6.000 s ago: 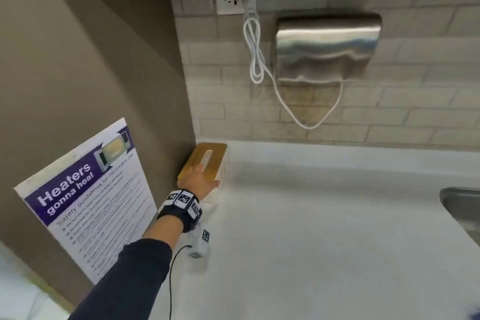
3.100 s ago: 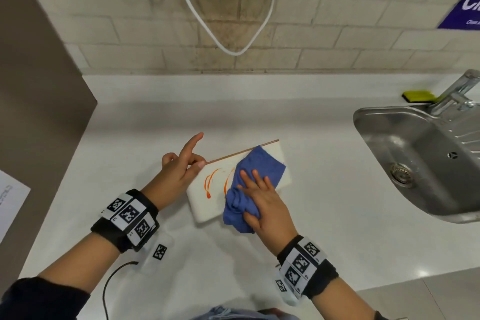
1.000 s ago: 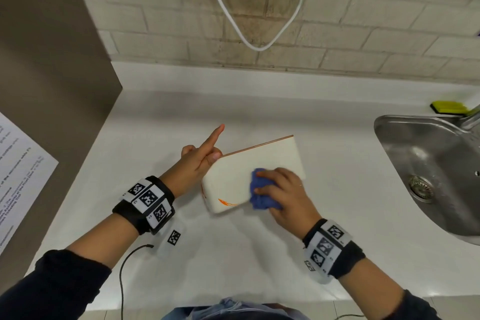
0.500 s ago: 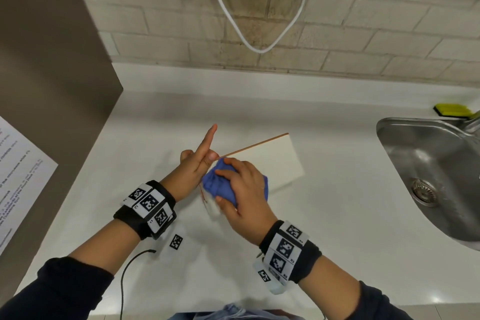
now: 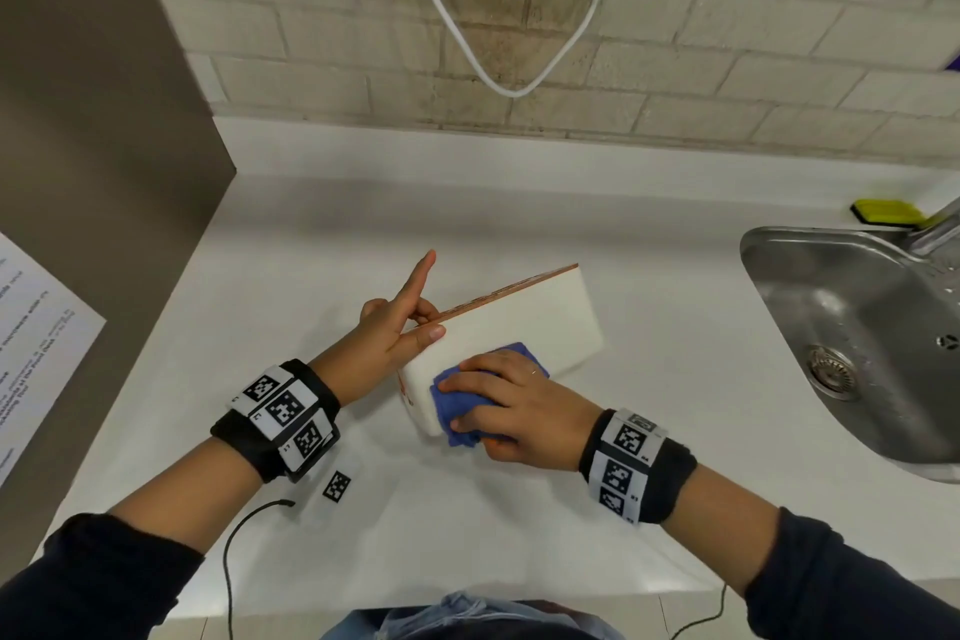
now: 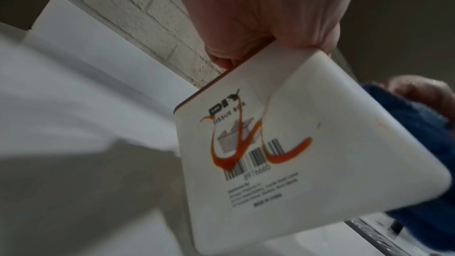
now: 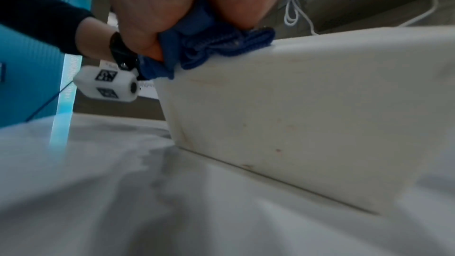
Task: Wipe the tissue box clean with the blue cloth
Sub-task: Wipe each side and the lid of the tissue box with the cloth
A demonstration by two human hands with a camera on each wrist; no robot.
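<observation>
The white tissue box [image 5: 524,317] lies on its side on the white counter [image 5: 623,457], its wooden lid edge facing away. My left hand [image 5: 410,322] pinches its left end, thumb on the upper face and index finger pointing up. My right hand [image 5: 493,395] grips the bunched blue cloth [image 5: 457,411] and presses it on the box's near left corner. In the left wrist view, orange streaks cross the labelled end face of the box [image 6: 258,143], with the cloth [image 6: 430,143] behind it. The right wrist view shows the cloth [image 7: 209,46] on the box's top edge [image 7: 307,114], whose side carries faint marks.
A steel sink [image 5: 779,286] is set into the counter at the right, with a yellow-green sponge [image 5: 883,212] behind it. A white cable [image 5: 498,88] hangs on the brick wall. A brown side wall [image 5: 104,120] with a poster [image 5: 36,327] bounds the left.
My right hand has slid the cloth from the box's upper left end, beside the left thumb, down to its near left corner. The left hand keeps its hold.
</observation>
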